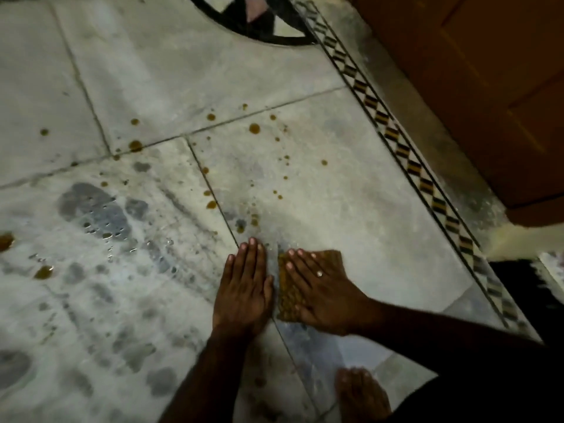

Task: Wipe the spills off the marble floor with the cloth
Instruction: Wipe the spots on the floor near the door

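My right hand [323, 291] lies flat on a brown textured cloth [288, 296], pressing it onto the pale marble floor [351, 203]. My left hand [244, 288] rests flat on the floor just left of the cloth, fingers together, holding nothing. Brown spill drops [254, 128] are scattered over the tiles ahead of both hands, with more brown drops [42, 271] far left. Wet smears and water beads [100, 215] cover the tile to the left.
A patterned inlay border [406, 160] runs diagonally on the right, beside a brown wooden door [488, 87]. A dark circular inlay [253, 22] sits at the top. My bare foot [360, 392] is on the floor near the bottom right. A dark mat [525, 288] lies at right.
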`<move>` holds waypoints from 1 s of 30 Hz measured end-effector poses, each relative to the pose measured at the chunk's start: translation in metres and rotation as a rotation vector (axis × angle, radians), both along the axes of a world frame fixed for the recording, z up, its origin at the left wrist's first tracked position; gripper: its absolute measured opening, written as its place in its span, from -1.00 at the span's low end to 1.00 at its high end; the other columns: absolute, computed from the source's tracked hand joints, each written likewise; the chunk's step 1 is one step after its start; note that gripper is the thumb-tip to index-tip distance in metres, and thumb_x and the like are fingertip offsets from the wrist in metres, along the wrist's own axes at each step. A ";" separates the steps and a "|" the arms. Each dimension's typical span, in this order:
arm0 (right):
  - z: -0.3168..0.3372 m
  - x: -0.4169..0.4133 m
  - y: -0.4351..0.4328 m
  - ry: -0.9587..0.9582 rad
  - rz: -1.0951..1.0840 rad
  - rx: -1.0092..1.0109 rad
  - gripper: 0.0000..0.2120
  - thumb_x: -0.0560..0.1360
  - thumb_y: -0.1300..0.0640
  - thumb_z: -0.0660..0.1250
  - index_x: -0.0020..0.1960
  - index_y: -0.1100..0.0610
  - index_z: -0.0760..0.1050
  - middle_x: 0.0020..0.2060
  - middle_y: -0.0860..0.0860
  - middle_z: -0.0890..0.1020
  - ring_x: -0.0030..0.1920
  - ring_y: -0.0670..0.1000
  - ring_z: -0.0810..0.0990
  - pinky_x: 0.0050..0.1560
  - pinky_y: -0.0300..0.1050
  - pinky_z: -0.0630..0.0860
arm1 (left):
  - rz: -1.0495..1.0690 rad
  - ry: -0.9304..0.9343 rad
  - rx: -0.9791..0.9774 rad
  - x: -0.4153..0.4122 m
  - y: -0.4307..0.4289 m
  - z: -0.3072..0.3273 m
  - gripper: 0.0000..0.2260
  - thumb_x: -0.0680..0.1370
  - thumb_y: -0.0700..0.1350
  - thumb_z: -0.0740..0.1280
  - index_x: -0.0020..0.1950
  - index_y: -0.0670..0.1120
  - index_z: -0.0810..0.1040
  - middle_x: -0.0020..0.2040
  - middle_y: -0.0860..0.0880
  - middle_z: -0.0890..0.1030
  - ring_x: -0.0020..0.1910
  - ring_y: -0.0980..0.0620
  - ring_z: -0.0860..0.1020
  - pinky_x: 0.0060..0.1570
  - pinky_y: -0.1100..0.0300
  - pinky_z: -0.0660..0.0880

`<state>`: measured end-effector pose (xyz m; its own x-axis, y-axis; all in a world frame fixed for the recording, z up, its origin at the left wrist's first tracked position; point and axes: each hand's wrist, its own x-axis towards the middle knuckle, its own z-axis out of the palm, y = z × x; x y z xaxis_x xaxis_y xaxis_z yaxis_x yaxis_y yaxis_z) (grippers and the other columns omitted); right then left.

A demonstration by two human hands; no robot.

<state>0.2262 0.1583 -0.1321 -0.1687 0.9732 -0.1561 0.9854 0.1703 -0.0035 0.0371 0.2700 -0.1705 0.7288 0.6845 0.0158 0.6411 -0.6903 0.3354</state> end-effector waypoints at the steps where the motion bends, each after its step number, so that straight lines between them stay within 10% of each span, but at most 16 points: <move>1: -0.003 0.004 0.004 0.035 0.030 0.047 -0.27 0.60 -0.14 0.23 0.59 0.33 0.25 0.61 0.30 0.23 0.64 0.28 0.17 0.62 0.20 0.16 | 0.023 0.018 0.011 0.000 -0.001 -0.001 -0.45 0.67 0.00 0.14 0.60 -0.21 0.15 0.62 -0.19 0.15 0.61 -0.15 0.10 0.53 -0.15 0.18; 13: -0.023 0.088 0.093 0.092 -0.382 0.094 -0.27 0.66 -0.15 0.08 0.66 0.28 0.06 0.64 0.29 0.15 0.65 0.28 0.14 0.64 0.23 0.11 | 0.403 0.209 -0.068 0.033 -0.013 0.007 -0.39 0.68 0.14 -0.05 0.63 -0.20 0.03 0.65 -0.17 0.00 0.64 -0.09 -0.03 0.58 -0.07 0.01; 25: -0.025 0.024 0.094 0.147 0.227 0.130 -0.39 0.71 -0.12 0.08 0.65 0.18 0.20 0.65 0.15 0.21 0.65 0.18 0.17 0.64 0.16 0.12 | 0.590 -0.014 -0.101 0.036 -0.004 0.009 -0.41 0.59 -0.04 0.02 0.59 -0.26 0.13 0.61 -0.21 0.11 0.61 -0.11 0.07 0.58 -0.02 -0.07; 30: -0.025 0.092 0.084 0.066 -0.072 0.148 -0.38 0.72 -0.13 0.02 0.65 0.22 0.17 0.64 0.22 0.20 0.62 0.25 0.25 0.61 0.23 0.16 | 0.477 0.108 -0.062 0.045 0.004 0.010 -0.42 0.59 -0.03 0.05 0.58 -0.26 0.21 0.59 -0.24 0.21 0.58 -0.16 0.19 0.55 -0.08 0.05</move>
<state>0.3182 0.2419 -0.1569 -0.1030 0.9947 -0.0016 0.9935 0.1028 -0.0487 0.0817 0.2741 -0.1606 0.3291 0.9397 -0.0934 0.9142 -0.2923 0.2807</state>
